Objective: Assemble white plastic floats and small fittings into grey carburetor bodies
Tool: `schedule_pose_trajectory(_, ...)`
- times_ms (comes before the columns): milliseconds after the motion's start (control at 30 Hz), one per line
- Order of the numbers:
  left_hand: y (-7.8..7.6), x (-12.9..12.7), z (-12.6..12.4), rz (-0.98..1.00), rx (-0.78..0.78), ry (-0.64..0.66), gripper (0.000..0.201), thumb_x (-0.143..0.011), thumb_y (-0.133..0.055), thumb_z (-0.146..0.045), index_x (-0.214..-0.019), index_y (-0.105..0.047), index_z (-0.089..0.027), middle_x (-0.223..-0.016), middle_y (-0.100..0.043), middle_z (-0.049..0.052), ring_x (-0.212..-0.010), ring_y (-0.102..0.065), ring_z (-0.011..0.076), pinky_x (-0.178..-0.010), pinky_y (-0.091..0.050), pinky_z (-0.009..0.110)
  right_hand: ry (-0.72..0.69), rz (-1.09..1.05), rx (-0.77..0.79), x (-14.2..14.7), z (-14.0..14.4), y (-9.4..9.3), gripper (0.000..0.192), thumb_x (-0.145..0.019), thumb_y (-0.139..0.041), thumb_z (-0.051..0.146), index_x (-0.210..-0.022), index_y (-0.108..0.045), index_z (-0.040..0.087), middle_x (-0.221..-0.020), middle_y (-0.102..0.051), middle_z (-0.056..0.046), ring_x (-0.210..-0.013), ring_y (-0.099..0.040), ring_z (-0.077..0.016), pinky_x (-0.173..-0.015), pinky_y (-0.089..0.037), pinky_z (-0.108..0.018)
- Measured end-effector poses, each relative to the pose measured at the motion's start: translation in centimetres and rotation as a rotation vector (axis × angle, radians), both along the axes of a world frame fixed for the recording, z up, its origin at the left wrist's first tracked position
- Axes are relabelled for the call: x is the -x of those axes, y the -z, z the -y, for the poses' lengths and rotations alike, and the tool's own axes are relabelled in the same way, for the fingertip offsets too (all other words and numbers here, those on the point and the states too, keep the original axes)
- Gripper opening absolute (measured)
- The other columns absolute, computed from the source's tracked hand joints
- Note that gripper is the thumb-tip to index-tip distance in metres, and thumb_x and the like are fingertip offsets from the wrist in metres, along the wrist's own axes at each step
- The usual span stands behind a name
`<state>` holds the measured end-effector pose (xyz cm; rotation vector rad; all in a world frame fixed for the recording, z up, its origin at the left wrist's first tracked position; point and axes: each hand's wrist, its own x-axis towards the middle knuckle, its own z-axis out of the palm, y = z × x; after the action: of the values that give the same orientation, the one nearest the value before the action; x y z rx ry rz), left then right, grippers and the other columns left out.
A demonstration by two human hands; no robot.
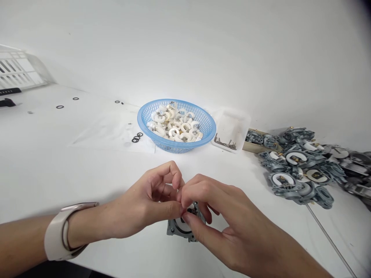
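A grey metal carburetor body (pixel 182 227) lies on the white table near the front edge. My left hand (pixel 145 204) and my right hand (pixel 220 216) meet just above it, fingertips pinched together over its top opening. The hands hide most of the part, and whatever small piece sits between the fingertips cannot be made out. A pale watch band wraps my left wrist.
A blue plastic basket (pixel 203 116) of white ring-shaped floats stands behind the hands. A clear tray (pixel 234 123) of small metal pins lies to its right, then a heap of grey carburetor bodies (pixel 301 170). Black O-rings (pixel 136 138) lie left; a white crate (pixel 20 69) sits far left.
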<state>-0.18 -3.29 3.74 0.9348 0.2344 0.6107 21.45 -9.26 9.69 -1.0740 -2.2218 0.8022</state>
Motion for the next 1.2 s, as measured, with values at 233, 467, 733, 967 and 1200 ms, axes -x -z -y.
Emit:
schedule_pose_trajectory(233, -0.19, -0.09, 0.13, 0.011, 0.009, 0.002, 0.027, -0.104, -0.075, -0.008, -0.095, -0.053, -0.02, -0.086, -0.073, -0.004, -0.08, -0.072, 0.0088, -0.068, -0.05, 0.016, 0.003, 0.083, -0.07, 0.17, 0.38, -0.08, 0.028, -0.1, -0.052, 0.001, -0.11, -0.053, 0.028, -0.104, -0.064, 0.005, -0.077, -0.055, -0.0101, -0.067, -0.044, -0.023)
schedule_pose_trajectory(467, -0.2, -0.16, -0.06, 0.015, 0.01, -0.024, 0.028, -0.104, -0.077, -0.01, -0.093, -0.053, -0.019, -0.087, -0.069, -0.005, -0.071, -0.061, 0.0044, -0.063, -0.043, 0.014, 0.017, 0.151, -0.191, 0.75, 0.85, 0.25, 0.031, -0.098, -0.047, -0.001, -0.112, -0.051, 0.026, -0.096, -0.063, 0.002, -0.078, -0.059, -0.0139, -0.068, -0.048, -0.026)
schedule_pose_trajectory(733, -0.16, -0.02, -0.31, -0.019, -0.028, -0.052, 0.028, -0.101, -0.076, -0.006, -0.093, -0.053, -0.021, -0.086, -0.067, -0.005, -0.07, -0.061, 0.0063, -0.06, -0.039, 0.017, 0.05, 0.13, -0.19, 0.56, 0.6, 0.46, 0.032, -0.101, -0.047, -0.001, -0.117, -0.051, 0.027, -0.106, -0.066, 0.002, -0.08, -0.061, -0.0127, -0.065, -0.046, -0.025)
schedule_pose_trajectory(967, -0.36, -0.12, -0.17, -0.034, -0.028, -0.07, 0.028, -0.101, -0.076, -0.007, -0.092, -0.053, -0.021, -0.084, -0.067, -0.005, -0.068, -0.06, 0.0065, -0.061, -0.039, 0.018, 0.041, 0.105, -0.171, 0.62, 0.51, 0.63, 0.027, -0.104, -0.049, 0.002, -0.114, -0.051, 0.027, -0.106, -0.068, 0.002, -0.082, -0.061, -0.0127, -0.066, -0.044, -0.025)
schedule_pose_trajectory(1200, -0.23, -0.14, -0.15, -0.005, -0.023, -0.043, 0.026, -0.103, -0.076, -0.012, -0.094, -0.054, -0.021, -0.085, -0.069, -0.004, -0.069, -0.06, 0.0071, -0.062, -0.039, 0.019, 0.036, 0.081, -0.211, 0.65, 0.5, 0.62, 0.027, -0.104, -0.047, 0.002, -0.116, -0.052, 0.026, -0.105, -0.067, 0.0, -0.084, -0.062, -0.014, -0.066, -0.046, -0.025)
